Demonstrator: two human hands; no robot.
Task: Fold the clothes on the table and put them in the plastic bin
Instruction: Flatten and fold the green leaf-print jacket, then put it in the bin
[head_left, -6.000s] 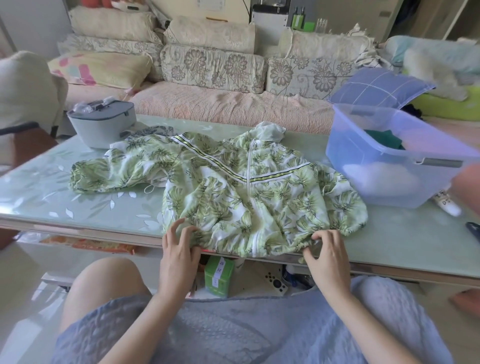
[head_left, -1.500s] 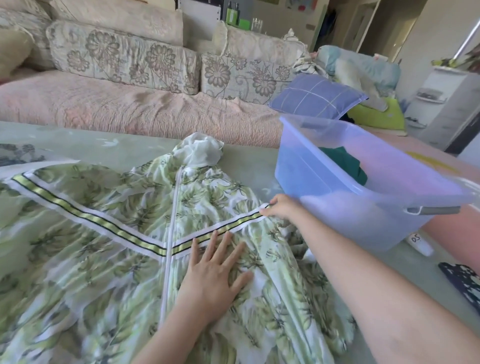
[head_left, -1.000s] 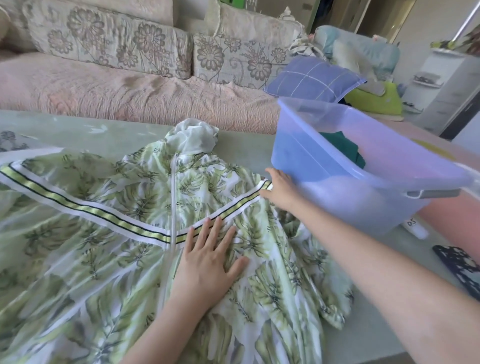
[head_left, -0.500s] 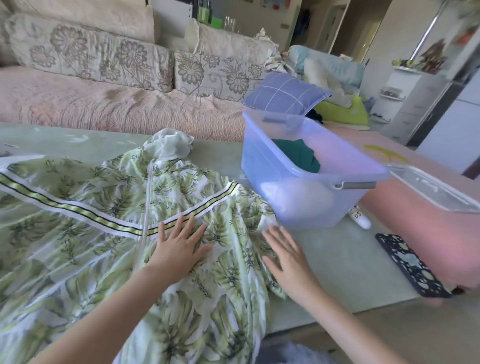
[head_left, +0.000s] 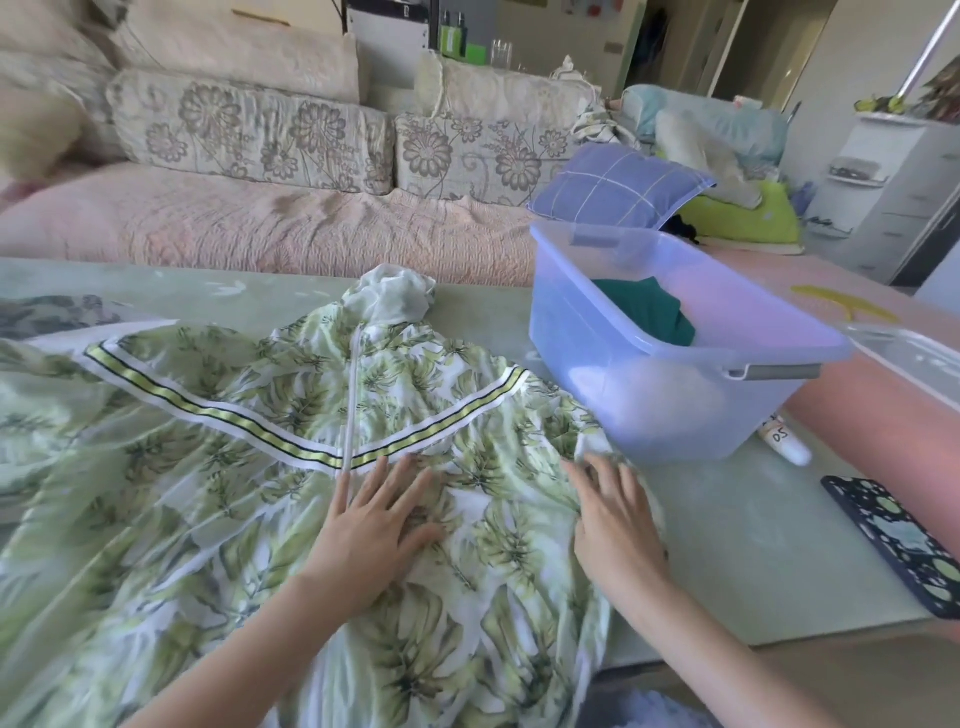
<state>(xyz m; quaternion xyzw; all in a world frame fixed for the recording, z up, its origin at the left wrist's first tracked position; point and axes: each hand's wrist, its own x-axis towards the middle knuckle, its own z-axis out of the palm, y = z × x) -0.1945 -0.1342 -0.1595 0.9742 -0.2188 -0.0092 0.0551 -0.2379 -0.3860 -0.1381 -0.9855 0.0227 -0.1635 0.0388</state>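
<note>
A green leaf-print jacket (head_left: 218, 499) lies spread front-up on the table (head_left: 727, 561), zipper running down its middle, hood bunched at the far end. My left hand (head_left: 379, 525) presses flat on the jacket just right of the zipper, fingers straight. My right hand (head_left: 613, 519) lies flat on the jacket's right edge, fingers spread. The clear bluish plastic bin (head_left: 670, 410) stands to the right of the jacket, with a dark green garment (head_left: 649, 312) inside.
A phone in a dark patterned case (head_left: 904, 545) lies near the table's right edge. A small white tube (head_left: 784, 441) lies by the bin's base. The bin's clear lid (head_left: 914, 358) rests on the right. A sofa with cushions runs behind the table.
My right hand came back from the jacket's shoulder beside the bin to the jacket's right edge. My left hand stayed pressed near the zipper. The view swung right.
</note>
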